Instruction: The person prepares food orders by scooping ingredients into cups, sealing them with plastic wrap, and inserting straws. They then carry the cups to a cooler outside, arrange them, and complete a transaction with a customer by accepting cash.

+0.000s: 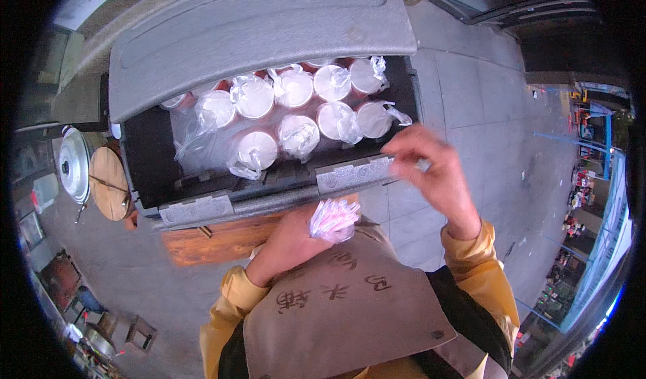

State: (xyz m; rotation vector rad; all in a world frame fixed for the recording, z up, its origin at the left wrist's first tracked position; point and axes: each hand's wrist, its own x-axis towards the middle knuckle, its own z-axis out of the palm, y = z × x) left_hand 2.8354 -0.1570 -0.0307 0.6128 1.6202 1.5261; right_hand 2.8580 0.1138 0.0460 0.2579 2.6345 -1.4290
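Note:
Before me stands a grey insulated box [146, 162] with its hinged lid [252, 31] raised at the back. Inside are several white-lidded cups [255, 96], in clear plastic bags with gathered tops. My left hand [292, 230] holds a bundle of thin wrapped sticks, apparently drinking straws [334, 221], just outside the box's front wall. At the front right corner, my right hand [429, 169] is blurred, its fingers curled; whether they pinch anything is unclear. The nearest cup to it is a bagged one [374, 120] in the front row.
A wooden bench [227, 240] shows under the box. To the left are a metal pot lid [74, 166] and a round wooden lid [109, 183]. A small stool [141, 333] stands on the tiled floor [192, 298] at lower left. I wear a brown apron [343, 323] bearing writing.

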